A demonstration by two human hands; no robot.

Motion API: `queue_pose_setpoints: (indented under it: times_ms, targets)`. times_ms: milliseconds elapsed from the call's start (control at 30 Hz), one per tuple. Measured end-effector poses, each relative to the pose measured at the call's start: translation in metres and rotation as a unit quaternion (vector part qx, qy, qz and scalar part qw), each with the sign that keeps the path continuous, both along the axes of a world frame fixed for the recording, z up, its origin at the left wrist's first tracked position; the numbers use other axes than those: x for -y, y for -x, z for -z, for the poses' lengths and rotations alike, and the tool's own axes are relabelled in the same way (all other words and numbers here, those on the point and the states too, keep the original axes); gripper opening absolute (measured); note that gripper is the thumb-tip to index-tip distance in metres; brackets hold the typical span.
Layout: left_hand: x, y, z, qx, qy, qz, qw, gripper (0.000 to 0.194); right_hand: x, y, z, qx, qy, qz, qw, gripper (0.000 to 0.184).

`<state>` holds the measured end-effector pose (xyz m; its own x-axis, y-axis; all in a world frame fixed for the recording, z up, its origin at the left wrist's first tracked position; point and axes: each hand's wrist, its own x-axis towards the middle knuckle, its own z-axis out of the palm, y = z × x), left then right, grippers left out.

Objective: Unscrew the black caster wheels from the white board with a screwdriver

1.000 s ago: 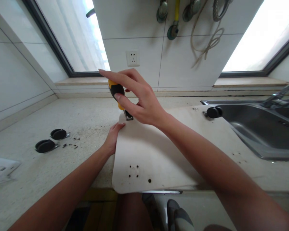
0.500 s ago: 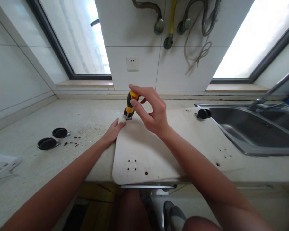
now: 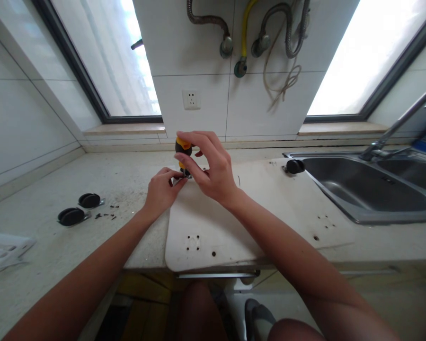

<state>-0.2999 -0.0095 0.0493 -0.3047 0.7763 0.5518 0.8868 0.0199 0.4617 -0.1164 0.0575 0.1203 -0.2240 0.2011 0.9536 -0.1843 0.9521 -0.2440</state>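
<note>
My right hand (image 3: 213, 166) grips the yellow-and-black handle of a short screwdriver (image 3: 183, 148) between thumb and fingers. The screwdriver stands nearly upright over the far left corner of a white board (image 3: 234, 222), its tip down at a caster mostly hidden by it and my fingers. Close by the tip, my left hand (image 3: 163, 189) has thumb and fingers pinched together; what lies between them is hidden. Another black caster (image 3: 295, 166) sits at the board's far right. Holes show in the board's near corners.
Two loose casters (image 3: 71, 216) lie on the counter (image 3: 135, 255) to the left, beside several small screws (image 3: 106, 216). A white plastic piece (image 3: 7, 251) is at the left edge. A steel sink (image 3: 358, 189) with a faucet (image 3: 376, 149) borders the board on the right.
My left hand has gone from lying spread at the board's edge to pinching beside the screwdriver tip. The view has shifted slightly; the right hand still holds the screwdriver.
</note>
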Motion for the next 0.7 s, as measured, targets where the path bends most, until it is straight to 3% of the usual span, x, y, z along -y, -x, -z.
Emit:
queue_pose_setpoints:
  times_ms: [133, 233, 433, 567, 700]
  targets:
    - [-0.005, -0.001, -0.003, -0.072, 0.017, -0.017, 0.997, 0.020, 0.003, 0.006, -0.025, 0.094, 0.018, 0.037, 0.995, 0.023]
    - [-0.005, 0.000, -0.006, -0.114, 0.040, -0.032, 0.992, 0.024, 0.005, 0.010, -0.042, 0.183, 0.017, 0.034, 0.982, 0.033]
    - [-0.004, -0.001, -0.011, -0.112, 0.077, -0.031, 0.990, 0.024, 0.004, 0.016, -0.058, 0.237, -0.032, 0.146, 0.960, 0.033]
    - [-0.004, -0.003, -0.012, -0.110, 0.085, -0.037, 0.990, 0.026, -0.003, 0.019, -0.072, 0.296, -0.055, 0.106, 0.948, 0.043]
    - [-0.004, -0.002, -0.015, -0.103, 0.095, -0.029, 0.990, 0.023, -0.002, 0.023, -0.084, 0.331, -0.069, 0.129, 0.932, 0.029]
